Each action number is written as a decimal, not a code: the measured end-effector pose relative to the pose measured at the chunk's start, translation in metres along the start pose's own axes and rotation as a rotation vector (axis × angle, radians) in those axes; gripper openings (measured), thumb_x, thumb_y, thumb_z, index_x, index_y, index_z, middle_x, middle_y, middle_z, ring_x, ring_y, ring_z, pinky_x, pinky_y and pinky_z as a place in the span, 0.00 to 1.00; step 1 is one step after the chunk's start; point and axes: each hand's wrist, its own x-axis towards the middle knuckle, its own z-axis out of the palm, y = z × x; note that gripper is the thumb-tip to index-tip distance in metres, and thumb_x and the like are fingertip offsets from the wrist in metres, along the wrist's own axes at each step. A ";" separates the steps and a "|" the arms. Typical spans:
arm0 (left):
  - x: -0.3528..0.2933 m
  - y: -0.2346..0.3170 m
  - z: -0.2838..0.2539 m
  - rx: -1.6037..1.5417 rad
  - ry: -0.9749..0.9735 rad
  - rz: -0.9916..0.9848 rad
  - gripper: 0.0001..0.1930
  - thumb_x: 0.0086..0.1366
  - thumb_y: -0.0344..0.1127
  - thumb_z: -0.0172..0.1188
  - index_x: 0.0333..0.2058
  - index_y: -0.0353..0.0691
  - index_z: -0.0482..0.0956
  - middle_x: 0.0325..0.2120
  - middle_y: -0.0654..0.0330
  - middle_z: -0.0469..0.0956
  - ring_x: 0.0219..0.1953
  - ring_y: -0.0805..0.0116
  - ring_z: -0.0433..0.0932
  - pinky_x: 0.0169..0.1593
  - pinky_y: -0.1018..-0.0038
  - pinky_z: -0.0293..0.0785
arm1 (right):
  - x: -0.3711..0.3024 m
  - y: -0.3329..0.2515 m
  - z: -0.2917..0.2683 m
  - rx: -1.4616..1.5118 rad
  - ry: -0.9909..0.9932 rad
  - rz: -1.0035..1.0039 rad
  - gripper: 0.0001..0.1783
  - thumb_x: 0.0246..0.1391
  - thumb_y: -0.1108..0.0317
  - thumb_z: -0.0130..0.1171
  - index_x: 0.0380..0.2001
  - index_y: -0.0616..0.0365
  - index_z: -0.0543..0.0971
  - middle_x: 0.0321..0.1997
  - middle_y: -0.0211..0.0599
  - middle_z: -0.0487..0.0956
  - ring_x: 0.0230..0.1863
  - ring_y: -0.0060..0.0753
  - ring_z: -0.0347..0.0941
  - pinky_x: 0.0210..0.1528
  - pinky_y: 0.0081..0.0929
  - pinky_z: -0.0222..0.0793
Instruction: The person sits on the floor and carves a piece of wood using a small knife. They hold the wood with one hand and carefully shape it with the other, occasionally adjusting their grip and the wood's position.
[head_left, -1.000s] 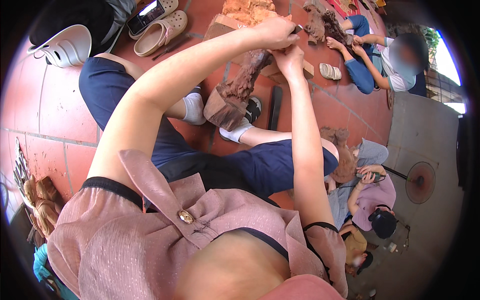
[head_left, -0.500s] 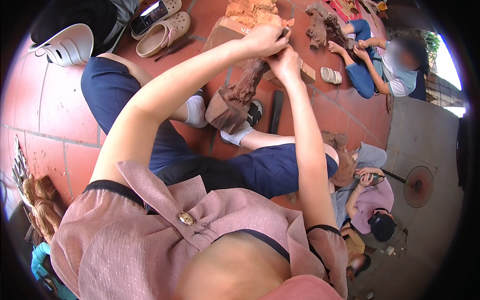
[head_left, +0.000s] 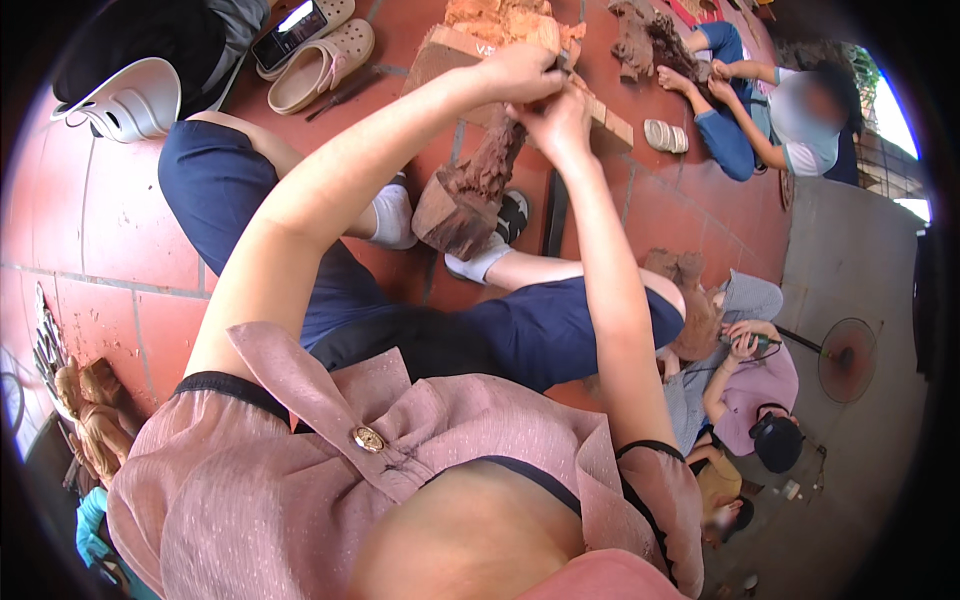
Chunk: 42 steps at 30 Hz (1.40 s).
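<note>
A dark brown wood carving (head_left: 462, 200) with a rough stem and a blocky base leans on the floor between my feet. Its upper end goes up behind my hands. My left hand (head_left: 522, 76) is closed at the top of it, with the end of a thin dark tool (head_left: 563, 60) showing at its fingers; the tool's kind is unclear. Just below, and touching or nearly so, my right hand (head_left: 562, 128) has its fingers curled in beside the stem. What those fingers grip is hidden. Behind both hands lies a wooden block (head_left: 437, 62) bearing a rough orange-brown wood piece (head_left: 490, 22).
A dark bar (head_left: 554, 215) lies by my right foot. Beige clogs (head_left: 320, 65), a phone (head_left: 290, 32) and a white visor (head_left: 135, 100) are at the far left. One co-worker (head_left: 750, 110) sits far right; another (head_left: 755, 390) works nearer, by a fan (head_left: 848, 358).
Both hands have shifted slightly, with the right hand's fingers now curled nearer the stem's top. The carving stays between my feet. The whole view has tilted a little.
</note>
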 end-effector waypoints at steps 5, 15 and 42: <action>0.004 0.030 -0.008 -0.053 0.039 0.013 0.22 0.59 0.49 0.54 0.27 0.31 0.76 0.21 0.47 0.77 0.23 0.58 0.79 0.30 0.65 0.74 | 0.010 0.012 -0.016 0.210 -0.121 0.232 0.13 0.41 0.60 0.66 0.27 0.57 0.79 0.24 0.37 0.79 0.30 0.36 0.77 0.34 0.31 0.71; 0.016 0.042 -0.005 0.027 -0.093 0.055 0.17 0.60 0.44 0.56 0.26 0.33 0.77 0.17 0.54 0.78 0.18 0.68 0.79 0.23 0.72 0.75 | -0.007 0.033 0.003 0.605 -0.103 0.263 0.12 0.42 0.68 0.68 0.27 0.63 0.76 0.26 0.34 0.79 0.31 0.25 0.75 0.36 0.23 0.70; 0.036 0.019 0.010 0.191 -0.018 0.188 0.17 0.56 0.46 0.54 0.29 0.33 0.76 0.24 0.43 0.76 0.30 0.45 0.76 0.36 0.59 0.71 | -0.001 0.042 0.004 0.605 0.008 0.231 0.10 0.43 0.68 0.66 0.29 0.62 0.80 0.27 0.38 0.81 0.29 0.27 0.76 0.34 0.25 0.69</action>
